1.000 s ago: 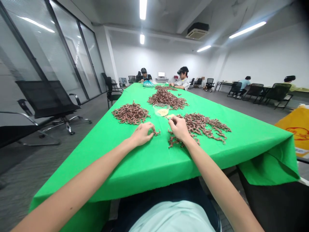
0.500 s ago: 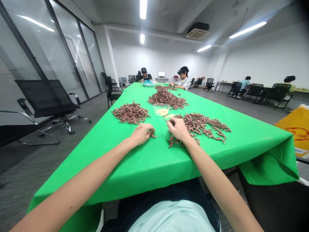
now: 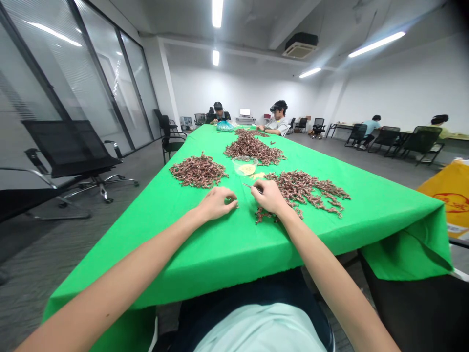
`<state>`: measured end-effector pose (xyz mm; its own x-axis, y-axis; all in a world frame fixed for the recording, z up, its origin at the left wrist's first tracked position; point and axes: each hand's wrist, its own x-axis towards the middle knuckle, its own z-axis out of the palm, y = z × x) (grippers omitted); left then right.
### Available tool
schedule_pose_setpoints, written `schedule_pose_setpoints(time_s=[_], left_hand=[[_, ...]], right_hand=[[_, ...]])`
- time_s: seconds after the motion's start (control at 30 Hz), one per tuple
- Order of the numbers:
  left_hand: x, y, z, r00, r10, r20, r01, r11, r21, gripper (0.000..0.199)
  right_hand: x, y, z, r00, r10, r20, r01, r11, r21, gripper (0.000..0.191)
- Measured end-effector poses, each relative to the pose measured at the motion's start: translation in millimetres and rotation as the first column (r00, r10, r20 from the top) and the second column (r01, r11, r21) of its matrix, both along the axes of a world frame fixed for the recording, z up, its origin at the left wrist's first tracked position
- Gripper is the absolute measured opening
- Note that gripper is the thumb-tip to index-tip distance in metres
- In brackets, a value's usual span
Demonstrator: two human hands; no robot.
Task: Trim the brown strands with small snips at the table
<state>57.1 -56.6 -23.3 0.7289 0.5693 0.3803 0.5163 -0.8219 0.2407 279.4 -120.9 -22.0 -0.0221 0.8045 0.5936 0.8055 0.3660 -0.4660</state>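
Note:
My left hand [image 3: 219,203] rests low over the green cloth, fingers curled and thumb meeting them. A tiny bit shows at its fingertips, too small to name. My right hand [image 3: 269,196] is closed on what look like slim metal tweezers [image 3: 247,185], their tip pointing left toward my left hand. Under and beside my right hand spreads a pile of brown, twisted, root-like pieces [image 3: 298,188]. Another brown pile [image 3: 199,172] lies beyond my left hand. Between the piles stands a clear plastic bowl [image 3: 245,162] with pale bits in it, and more pale crumbs [image 3: 258,176] lie beside it.
A larger brown heap [image 3: 254,148] lies behind the bowl. Farther along the green-covered table [image 3: 205,254] sits a blue plastic bag [image 3: 224,126], with two co-workers seated near the far end. An orange bag [image 3: 449,193] stands at the right, office chairs [image 3: 69,146] at the left.
The brown piece that showed at my left fingertips is no longer plainly visible. My left hand has shifted slightly right, and the tweezers in my right hand have tilted and moved slightly left.

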Motion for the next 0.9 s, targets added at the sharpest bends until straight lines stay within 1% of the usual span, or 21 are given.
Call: schedule_pose_setpoints(time_s=[0.13,0.3,0.5,0.77,0.9], left_hand=[[0.0,0.8,-0.9,1.000,0.016,0.001,-0.016,1.000,-0.009,0.020],[-1.0,2.4,-0.7,1.000,0.009,0.006,-0.009,1.000,-0.026,0.020],[-2.1,2.9,-0.4,1.000,0.021,0.009,-0.020,0.999,-0.050,0.022],[-3.3,0.7,0.2,1.000,0.023,0.004,-0.022,0.999,-0.028,0.022],[-2.5,-2.1,2.0,0.998,0.058,-0.012,-0.059,0.998,-0.029,0.023]], right_hand=[[1.3,1.6,-1.6,1.000,0.016,0.023,-0.016,1.000,-0.005,0.024],[1.7,2.7,-2.0,0.998,0.025,0.052,-0.024,1.000,-0.017,0.025],[0.5,0.6,-0.6,0.998,0.016,0.068,-0.014,0.999,-0.036,0.025],[0.9,-2.0,2.8,0.999,0.011,0.037,-0.010,1.000,-0.015,0.024],[1.6,-1.9,1.9,0.999,0.006,0.041,-0.005,1.000,-0.014,0.023]])
